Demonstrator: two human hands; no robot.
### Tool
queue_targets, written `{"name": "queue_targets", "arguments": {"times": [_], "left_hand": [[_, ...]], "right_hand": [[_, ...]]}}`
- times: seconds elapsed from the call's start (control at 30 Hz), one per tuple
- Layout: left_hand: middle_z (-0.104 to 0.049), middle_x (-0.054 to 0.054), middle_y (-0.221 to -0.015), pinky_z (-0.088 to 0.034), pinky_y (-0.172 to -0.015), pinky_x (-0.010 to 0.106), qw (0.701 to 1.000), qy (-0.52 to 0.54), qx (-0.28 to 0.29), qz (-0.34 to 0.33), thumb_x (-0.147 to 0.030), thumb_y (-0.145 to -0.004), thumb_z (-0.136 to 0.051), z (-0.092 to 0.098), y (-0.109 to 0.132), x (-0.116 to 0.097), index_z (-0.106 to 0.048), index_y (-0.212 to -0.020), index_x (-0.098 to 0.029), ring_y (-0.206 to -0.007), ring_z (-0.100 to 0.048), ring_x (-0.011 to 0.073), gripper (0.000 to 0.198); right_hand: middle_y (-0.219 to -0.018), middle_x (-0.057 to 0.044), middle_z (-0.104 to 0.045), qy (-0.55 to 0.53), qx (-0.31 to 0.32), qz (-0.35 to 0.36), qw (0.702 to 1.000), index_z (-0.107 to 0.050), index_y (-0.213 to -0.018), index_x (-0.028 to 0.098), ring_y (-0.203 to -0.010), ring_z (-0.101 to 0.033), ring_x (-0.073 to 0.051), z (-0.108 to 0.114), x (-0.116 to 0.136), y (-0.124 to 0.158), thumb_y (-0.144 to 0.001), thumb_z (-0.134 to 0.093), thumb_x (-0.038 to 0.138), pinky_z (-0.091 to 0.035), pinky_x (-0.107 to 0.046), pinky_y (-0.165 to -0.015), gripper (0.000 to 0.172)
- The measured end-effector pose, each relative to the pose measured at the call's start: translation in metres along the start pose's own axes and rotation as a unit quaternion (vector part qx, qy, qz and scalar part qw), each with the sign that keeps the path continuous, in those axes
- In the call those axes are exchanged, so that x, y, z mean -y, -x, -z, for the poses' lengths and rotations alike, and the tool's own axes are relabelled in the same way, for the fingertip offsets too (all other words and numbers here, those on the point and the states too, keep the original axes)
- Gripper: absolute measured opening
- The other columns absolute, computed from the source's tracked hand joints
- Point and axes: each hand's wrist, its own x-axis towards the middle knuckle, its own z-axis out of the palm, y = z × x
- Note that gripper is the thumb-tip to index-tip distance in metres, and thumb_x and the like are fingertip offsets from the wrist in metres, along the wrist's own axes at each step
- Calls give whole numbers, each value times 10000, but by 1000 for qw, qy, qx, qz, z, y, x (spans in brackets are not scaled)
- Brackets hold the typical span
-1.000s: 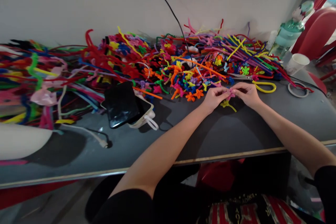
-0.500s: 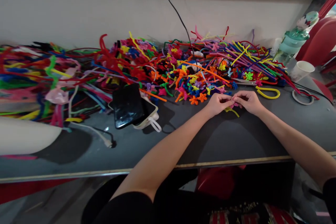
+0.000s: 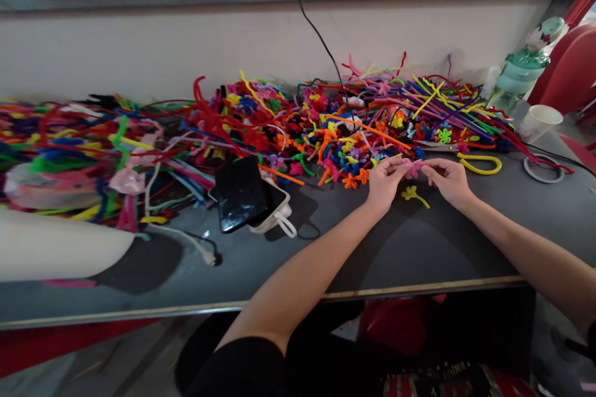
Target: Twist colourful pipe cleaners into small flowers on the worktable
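A small pink pipe-cleaner flower [image 3: 412, 167] is held up between my two hands, just above the dark table. My left hand [image 3: 385, 185] pinches its left side between thumb and fingers. On the other side, my right hand [image 3: 447, 181] has its fingertips closed at the flower's right edge. Just below the pink flower, a yellow pipe-cleaner flower with a short stem [image 3: 412, 193] lies on the table. Orange pipe-cleaner flowers [image 3: 356, 178] lie left of my left hand. Scissors [image 3: 437, 146] lie behind my hands, partly covered by the pile.
Colourful pipe cleaners [image 3: 447, 105] heap along the wall. A black phone [image 3: 241, 195] rests on a pale-cased device at left, near a white cable [image 3: 205, 251]. At right are a bent yellow pipe cleaner [image 3: 484, 167], a grey ring [image 3: 535, 177], a paper cup [image 3: 540, 124] and a green bottle [image 3: 519, 77].
My hands have drawn slightly apart and lifted, so the pink flower shows between them. The yellow flower beneath is now uncovered. The view has shifted, moving the table contents right and down.
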Motion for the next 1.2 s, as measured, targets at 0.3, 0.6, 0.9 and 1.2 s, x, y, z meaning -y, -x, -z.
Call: {"name": "queue_targets", "arguments": {"times": [0.3,0.6,0.9,1.2], "left_hand": [[-703,10,-721,-541,-714,292,984,-152,65,-73,-322,-872,-638,5,-5,6,-741,-884,-167,-657,-639,137,187],[-748,42,-807,-535,-694,277,984,-155,70,-59,-331,-846,-672,5,-6,9,-773,-949,-164,-703,-651,149,220],[-754,65,-821,-550,-690,278,979,-169,92,-65,-367,-841,-687,9,-3,13,-755,-956,-149,-707,-678,151,256],[-767,93,-1019,-583,-836,335,992,-85,86,-22,-402,-778,-750,6,-5,9,-716,-1057,-159,-823,-726,174,372]], "right_hand": [[-724,-40,-724,110,16,0,994,-778,-881,175,-490,-531,-92,-2,-6,2,-786,-697,397,-434,-256,-515,254],[-745,-50,-730,135,-12,20,991,-776,-897,170,-527,-538,-108,4,-10,-2,-807,-675,419,-447,-266,-523,284],[-711,-37,-726,232,39,101,967,-773,-757,201,-583,-592,-128,5,3,4,-812,-687,380,-459,-276,-572,207],[-783,-73,-754,81,5,-60,995,-740,-913,178,-653,-713,-196,1,-6,1,-766,-701,442,-566,-298,-535,305]]}}
